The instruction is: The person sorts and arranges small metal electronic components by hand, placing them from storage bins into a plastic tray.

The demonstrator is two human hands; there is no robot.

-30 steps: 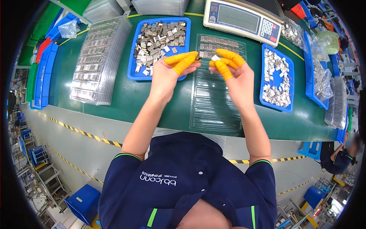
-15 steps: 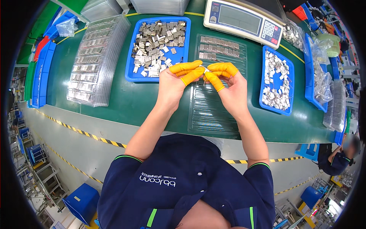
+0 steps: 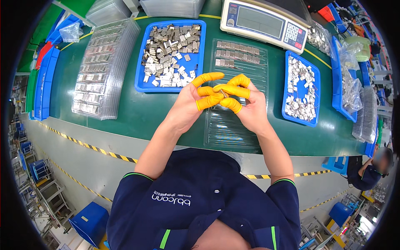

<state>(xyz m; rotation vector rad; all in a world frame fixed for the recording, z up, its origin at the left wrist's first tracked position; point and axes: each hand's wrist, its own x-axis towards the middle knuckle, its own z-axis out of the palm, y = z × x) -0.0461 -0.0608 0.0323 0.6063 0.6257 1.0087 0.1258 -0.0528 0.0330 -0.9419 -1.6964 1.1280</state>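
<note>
Green tabletop [image 3: 291,139] spreads across a busy workshop, and above it a small metal piece [image 3: 223,93] sits between the person's two hands. The left hand [image 3: 191,105] pinches it from one side, thumb against a bent finger, with the forefinger stretched out free; the right hand [image 3: 251,106] grasps it from the other, thumb below and fingers curled over. Both sets of fingers are closed on it, probably because something so small needs steadying from two sides, and they wear yellow finger cots [image 3: 210,78], likely for grip or cleanliness. Beneath and beyond the hands lies a clear ribbed tray [image 3: 235,133], its ridges seeming to keep the rows of parts [image 3: 239,48] at its far end in line; the third row is shorter. Loose metal pieces [image 3: 173,39] fill a blue tray [image 3: 138,85] on the left, while pale wired pieces [image 3: 302,108] lie in a narrower blue tray [image 3: 284,113] on the right, each within easy reach of the nearer hand. Farther out, stacked clear trays [image 3: 100,68] stand at the left, presumably piled to save room, and a weighing scale [image 3: 260,23] sits at the back.
</note>
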